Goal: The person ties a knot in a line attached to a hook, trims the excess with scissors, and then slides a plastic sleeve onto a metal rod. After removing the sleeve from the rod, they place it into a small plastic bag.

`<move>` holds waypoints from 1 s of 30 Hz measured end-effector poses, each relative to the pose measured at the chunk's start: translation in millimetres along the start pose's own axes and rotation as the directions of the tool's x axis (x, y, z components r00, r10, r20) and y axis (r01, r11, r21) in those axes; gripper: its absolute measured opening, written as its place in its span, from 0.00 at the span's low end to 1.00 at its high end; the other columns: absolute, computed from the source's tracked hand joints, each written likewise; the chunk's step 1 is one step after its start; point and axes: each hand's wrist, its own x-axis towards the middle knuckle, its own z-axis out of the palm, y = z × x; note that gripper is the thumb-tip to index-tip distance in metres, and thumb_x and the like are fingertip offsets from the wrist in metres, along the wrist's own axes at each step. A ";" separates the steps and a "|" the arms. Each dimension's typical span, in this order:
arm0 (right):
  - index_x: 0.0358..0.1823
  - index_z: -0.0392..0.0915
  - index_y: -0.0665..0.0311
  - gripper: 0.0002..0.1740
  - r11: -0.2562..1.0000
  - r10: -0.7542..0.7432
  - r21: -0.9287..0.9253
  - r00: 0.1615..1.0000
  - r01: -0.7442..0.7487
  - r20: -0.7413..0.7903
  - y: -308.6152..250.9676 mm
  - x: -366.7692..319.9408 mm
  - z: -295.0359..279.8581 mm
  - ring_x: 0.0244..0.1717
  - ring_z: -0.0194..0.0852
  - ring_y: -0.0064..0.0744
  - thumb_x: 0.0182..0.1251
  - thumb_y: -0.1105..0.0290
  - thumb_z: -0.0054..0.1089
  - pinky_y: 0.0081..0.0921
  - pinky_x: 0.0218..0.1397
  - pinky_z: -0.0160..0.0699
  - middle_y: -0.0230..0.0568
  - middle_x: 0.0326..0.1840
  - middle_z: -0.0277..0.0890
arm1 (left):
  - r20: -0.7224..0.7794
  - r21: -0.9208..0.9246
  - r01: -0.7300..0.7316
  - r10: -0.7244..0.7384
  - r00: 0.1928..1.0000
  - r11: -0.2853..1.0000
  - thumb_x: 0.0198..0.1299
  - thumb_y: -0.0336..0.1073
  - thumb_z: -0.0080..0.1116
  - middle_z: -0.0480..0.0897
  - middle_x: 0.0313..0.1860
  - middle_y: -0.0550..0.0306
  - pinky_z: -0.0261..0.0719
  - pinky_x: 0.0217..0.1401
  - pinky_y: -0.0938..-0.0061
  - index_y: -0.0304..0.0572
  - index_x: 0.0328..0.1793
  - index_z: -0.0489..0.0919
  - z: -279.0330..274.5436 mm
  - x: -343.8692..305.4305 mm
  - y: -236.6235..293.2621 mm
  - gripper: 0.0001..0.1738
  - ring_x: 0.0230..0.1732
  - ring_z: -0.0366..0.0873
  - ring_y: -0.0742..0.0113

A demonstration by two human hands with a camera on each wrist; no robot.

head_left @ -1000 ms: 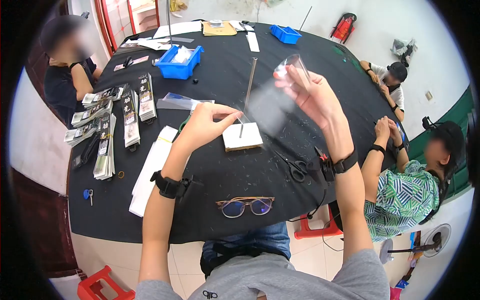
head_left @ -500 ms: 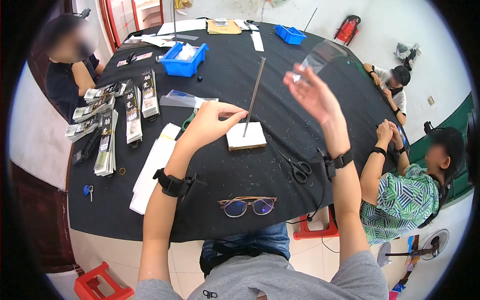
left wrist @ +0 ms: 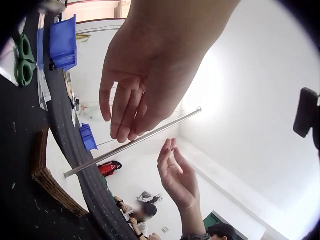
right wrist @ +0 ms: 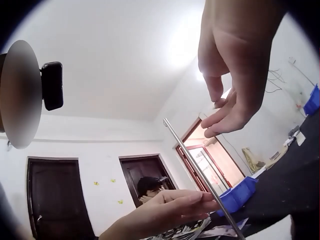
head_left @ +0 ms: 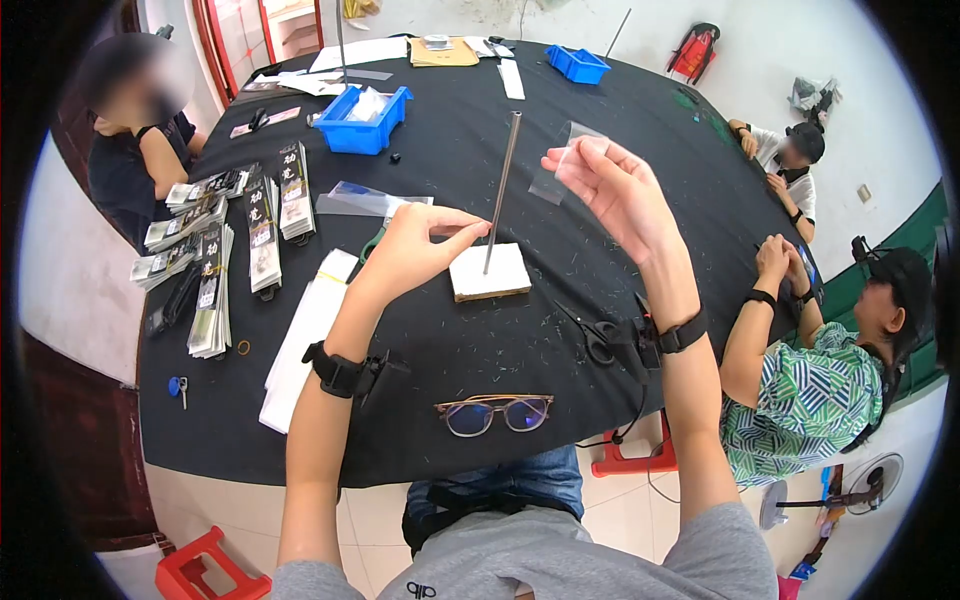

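My left hand has its thumb and index fingertips together at an upright metal rod, pinching it above its white block. In the left wrist view, the fingertips of the left hand meet at the rod. My right hand is raised to the right of the rod, its bent fingers holding a clear film that is hard to make out. In the right wrist view the right hand is above the rod, apart from it.
Black scissors and glasses lie nearer my body. White sheets, green-handled scissors, clear sleeves and banded packs are left. A blue bin stands farther back. People sit at both sides.
The right hand has moved slightly left and down, its fingers more bent. The film, spread out beyond the right hand half a second ago, is now beside its fingers. The left hand stays near the rod.
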 end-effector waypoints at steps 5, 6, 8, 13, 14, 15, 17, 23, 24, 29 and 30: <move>0.67 0.62 0.70 0.23 0.889 -0.114 -0.449 0.993 0.088 -0.032 -13.6 -1.9 19.7 0.36 0.85 0.38 0.72 0.75 0.49 0.27 0.40 0.85 0.56 0.39 0.81 | 0.003 0.000 -0.007 0.007 1.000 1.000 0.63 0.36 0.59 0.86 0.42 0.50 0.79 0.51 0.76 0.32 0.46 0.84 -0.1 0.0 1.6 0.14 0.45 0.84 0.68; 0.67 0.62 0.70 0.23 0.889 -0.114 -0.449 0.993 0.088 -0.032 -12.3 0.2 21.3 0.36 0.85 0.38 0.72 0.75 0.49 0.27 0.40 0.85 0.56 0.39 0.81 | 0.002 0.003 -0.010 0.010 1.000 1.000 0.63 0.37 0.59 0.86 0.42 0.50 0.79 0.51 0.76 0.33 0.46 0.84 -0.1 0.1 1.5 0.14 0.44 0.84 0.68; 0.60 0.72 0.71 0.17 0.820 -0.272 -0.515 0.962 0.249 0.030 -9.5 8.0 22.6 0.37 0.83 0.31 0.71 0.76 0.49 0.22 0.45 0.79 0.45 0.39 0.83 | 0.000 0.006 -0.011 0.011 1.000 1.000 0.63 0.37 0.59 0.86 0.41 0.50 0.79 0.51 0.76 0.33 0.46 0.84 0.0 0.5 0.6 0.14 0.44 0.84 0.68; 0.43 0.81 0.69 0.09 0.412 -0.538 -0.779 0.816 0.473 0.211 -4.8 16.2 31.7 0.38 0.84 0.29 0.65 0.73 0.55 0.24 0.41 0.80 0.44 0.36 0.83 | -0.006 0.006 0.020 -0.020 1.000 1.000 0.63 0.37 0.60 0.87 0.41 0.50 0.79 0.51 0.75 0.32 0.46 0.84 0.2 0.8 1.4 0.14 0.44 0.84 0.68; 0.41 0.81 0.68 0.09 0.394 -0.520 -0.811 0.833 0.432 0.191 -6.2 14.0 38.2 0.39 0.84 0.30 0.63 0.71 0.59 0.24 0.42 0.80 0.45 0.36 0.83 | -0.007 0.005 0.021 -0.021 1.000 1.000 0.63 0.37 0.60 0.87 0.41 0.50 0.79 0.51 0.75 0.32 0.46 0.84 0.4 0.8 1.0 0.14 0.44 0.84 0.68; 0.40 0.81 0.68 0.14 0.320 -0.583 -0.812 0.777 0.489 0.238 -3.3 16.6 40.1 0.39 0.84 0.34 0.58 0.65 0.66 0.26 0.42 0.79 0.48 0.34 0.83 | -0.010 -0.007 0.017 -0.017 1.000 1.000 0.63 0.36 0.60 0.87 0.41 0.50 0.79 0.51 0.75 0.32 0.46 0.84 0.6 0.6 0.4 0.14 0.44 0.84 0.68; 0.39 0.81 0.69 0.15 0.236 -0.591 -0.832 0.754 0.502 0.287 -7.3 14.6 51.6 0.39 0.84 0.36 0.57 0.64 0.68 0.26 0.41 0.80 0.48 0.34 0.83 | -0.013 -0.020 0.012 -0.013 1.000 1.000 0.63 0.36 0.60 0.86 0.41 0.50 0.79 0.51 0.75 0.31 0.46 0.84 0.5 0.5 0.7 0.14 0.44 0.84 0.68; 0.34 0.80 0.70 0.15 0.214 -0.587 -0.861 0.765 0.462 0.266 -4.3 23.0 64.1 0.35 0.84 0.38 0.53 0.65 0.70 0.26 0.39 0.80 0.48 0.30 0.82 | -0.014 -0.012 0.003 -0.003 1.000 1.000 0.62 0.36 0.60 0.87 0.40 0.50 0.79 0.51 0.75 0.31 0.46 0.84 0.5 0.5 0.2 0.14 0.44 0.84 0.68; 0.33 0.80 0.70 0.14 0.200 -0.618 -0.855 0.739 0.478 0.269 -2.8 24.8 63.9 0.34 0.84 0.38 0.53 0.66 0.69 0.26 0.38 0.80 0.48 0.29 0.82 | -0.009 -0.020 0.002 -0.002 1.000 1.000 0.62 0.36 0.60 0.87 0.40 0.50 0.79 0.51 0.75 0.31 0.46 0.84 0.4 0.4 1.0 0.14 0.44 0.84 0.68; 0.30 0.80 0.71 0.10 0.205 -0.646 -0.850 0.719 0.485 0.254 -0.9 23.5 68.4 0.31 0.85 0.38 0.53 0.69 0.66 0.27 0.37 0.80 0.48 0.27 0.82 | -0.003 -0.015 0.005 -0.005 1.000 1.000 0.62 0.36 0.60 0.87 0.41 0.50 0.79 0.51 0.75 0.31 0.46 0.84 0.7 0.2 0.5 0.14 0.44 0.84 0.67; 0.30 0.80 0.71 0.10 0.209 -0.650 -0.848 0.717 0.487 0.252 -0.7 23.7 68.7 0.31 0.85 0.38 0.54 0.69 0.66 0.27 0.37 0.80 0.48 0.27 0.82 | -0.006 -0.020 -0.004 0.004 1.000 1.000 0.62 0.36 0.60 0.87 0.41 0.49 0.79 0.51 0.75 0.31 0.46 0.84 1.1 0.2 0.1 0.14 0.44 0.84 0.67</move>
